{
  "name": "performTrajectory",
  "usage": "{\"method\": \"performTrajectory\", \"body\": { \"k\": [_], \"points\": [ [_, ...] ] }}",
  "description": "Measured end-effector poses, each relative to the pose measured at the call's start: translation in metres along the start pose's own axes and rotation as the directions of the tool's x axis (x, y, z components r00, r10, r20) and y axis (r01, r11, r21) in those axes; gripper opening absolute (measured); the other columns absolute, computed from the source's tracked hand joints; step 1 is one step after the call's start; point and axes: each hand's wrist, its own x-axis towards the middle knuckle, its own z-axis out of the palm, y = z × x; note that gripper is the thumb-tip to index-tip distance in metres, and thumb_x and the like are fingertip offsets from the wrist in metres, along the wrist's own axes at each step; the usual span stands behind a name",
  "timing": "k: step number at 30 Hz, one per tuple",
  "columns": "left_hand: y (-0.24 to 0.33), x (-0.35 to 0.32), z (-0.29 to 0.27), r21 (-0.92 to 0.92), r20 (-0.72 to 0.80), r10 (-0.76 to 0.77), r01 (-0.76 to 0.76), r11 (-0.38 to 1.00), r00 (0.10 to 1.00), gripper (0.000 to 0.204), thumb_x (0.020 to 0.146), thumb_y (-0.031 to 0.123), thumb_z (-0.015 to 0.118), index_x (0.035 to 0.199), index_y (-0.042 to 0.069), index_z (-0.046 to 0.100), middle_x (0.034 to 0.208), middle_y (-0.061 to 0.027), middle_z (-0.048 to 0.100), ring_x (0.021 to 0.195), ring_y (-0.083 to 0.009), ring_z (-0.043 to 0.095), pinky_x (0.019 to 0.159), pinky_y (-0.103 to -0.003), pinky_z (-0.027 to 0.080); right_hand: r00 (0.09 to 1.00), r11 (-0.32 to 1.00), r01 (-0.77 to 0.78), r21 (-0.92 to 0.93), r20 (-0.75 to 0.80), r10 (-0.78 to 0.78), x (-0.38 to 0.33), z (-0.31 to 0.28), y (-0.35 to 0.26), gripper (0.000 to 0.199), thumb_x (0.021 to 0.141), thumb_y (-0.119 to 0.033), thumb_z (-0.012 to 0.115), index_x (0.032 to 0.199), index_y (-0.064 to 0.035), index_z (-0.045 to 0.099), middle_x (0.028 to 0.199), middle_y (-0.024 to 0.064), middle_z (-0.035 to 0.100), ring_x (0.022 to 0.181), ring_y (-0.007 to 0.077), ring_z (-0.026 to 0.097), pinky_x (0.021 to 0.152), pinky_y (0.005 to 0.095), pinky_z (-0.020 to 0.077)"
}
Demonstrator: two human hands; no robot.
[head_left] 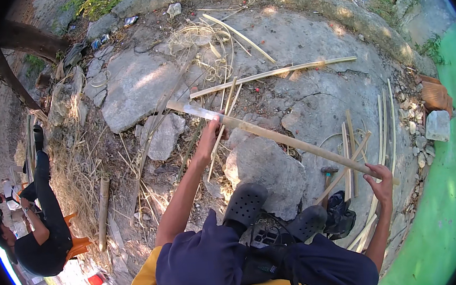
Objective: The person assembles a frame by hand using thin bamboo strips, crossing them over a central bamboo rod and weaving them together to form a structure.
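Note:
A long tan bamboo pole (pixel 294 146) lies slantwise in front of me, held across my knees' far side from upper left to lower right. Its left end is paler and catches the light. My left hand (pixel 209 139) is closed round the pole near that pale end. Close to the other end, my right hand (pixel 381 184) grips the pole, thumb and fingers about it. Thin split bamboo strips (pixel 228 101) pass beneath the pole by my left hand. Other crossed strips (pixel 346 170) lie on the ground under its right part.
Beyond the pole lie a split bamboo length (pixel 287 70) and tangled shavings (pixel 196 38). A large stone (pixel 267 174) sits before my shoes. Near my right shoe is a dark-headed tool (pixel 328 170). A green wall (pixel 442 204) runs along the right. A person (pixel 36 232) sits at left.

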Motion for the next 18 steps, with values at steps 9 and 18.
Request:
{"method": "performTrajectory", "body": {
  "k": [9,18],
  "points": [
    [-0.002,0.0,0.004,0.098,0.008,-0.005,0.004,0.995,1.0,0.068,0.108,0.052,0.036,0.15,0.001,0.045,0.083,-0.0002,0.047,0.075,-0.0101,0.043,0.069,-0.026,0.037,0.998,0.998,-0.058,0.029,-0.016,0.059,0.0,0.003,-0.001,0.042,0.069,-0.009,0.084,0.111,-0.0076,0.077,0.097,0.0105,0.073,0.095,0.0288,0.064,0.091,0.0397,0.0465],
    [-0.01,0.01,-0.005,0.031,-0.071,-0.004,0.006,0.999,0.997,0.073,0.102,0.061,0.047,0.143,0.001,0.053,0.081,0.003,0.048,0.068,-0.0074,0.042,0.062,-0.024,0.036,0.998,0.998,-0.053,0.042,-0.024,0.054,-0.001,0.006,0.005,0.042,0.07,-0.012,0.084,0.111,-0.0082,0.077,0.097,0.0099,0.073,0.097,0.0287,0.064,0.094,0.0401,0.0455]
  ]
}}
